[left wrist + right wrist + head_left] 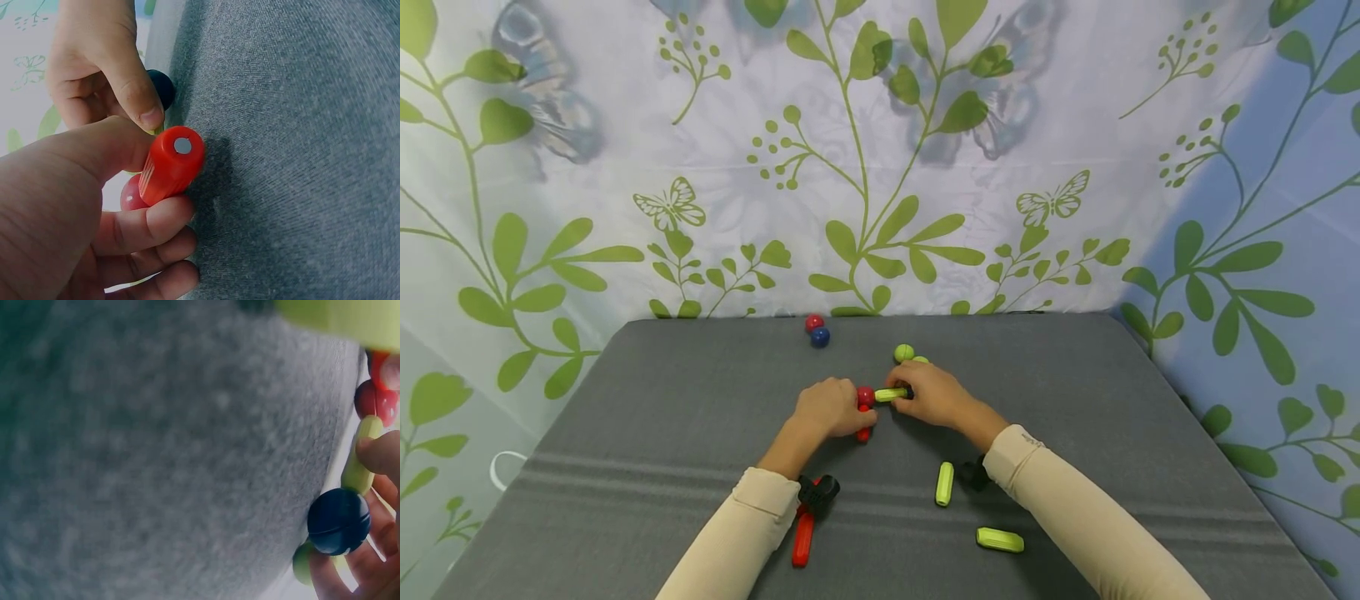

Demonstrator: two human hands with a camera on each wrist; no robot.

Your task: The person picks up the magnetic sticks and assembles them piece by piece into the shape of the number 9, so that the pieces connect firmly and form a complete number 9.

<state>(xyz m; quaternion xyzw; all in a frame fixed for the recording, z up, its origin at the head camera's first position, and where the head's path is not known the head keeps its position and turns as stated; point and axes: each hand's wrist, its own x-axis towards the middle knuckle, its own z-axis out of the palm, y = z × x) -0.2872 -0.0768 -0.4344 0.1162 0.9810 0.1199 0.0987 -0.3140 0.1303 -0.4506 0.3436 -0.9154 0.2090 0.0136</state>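
Observation:
My left hand [826, 408] pinches a red ribbed rod [170, 167] between thumb and fingers; a pale grey disc shows in its near end. At the rod's far end sits a red ball [866, 396]. My right hand [934, 392] pinches a yellow-green rod [359, 464], which reaches from that red ball to a dark blue ball [339, 522] by the right fingers. Together the pieces form a bent chain between both hands. Just behind the right hand are two green balls [904, 353], one partly covered by it.
Red and blue balls [820, 337] lie near the far edge of the grey table [700, 375]. Two loose yellow-green rods [1000, 540] lie by the right forearm. Another red rod [802, 540] is beside the left forearm, partly behind a black wrist device [818, 493]. Patterned cloth hangs behind.

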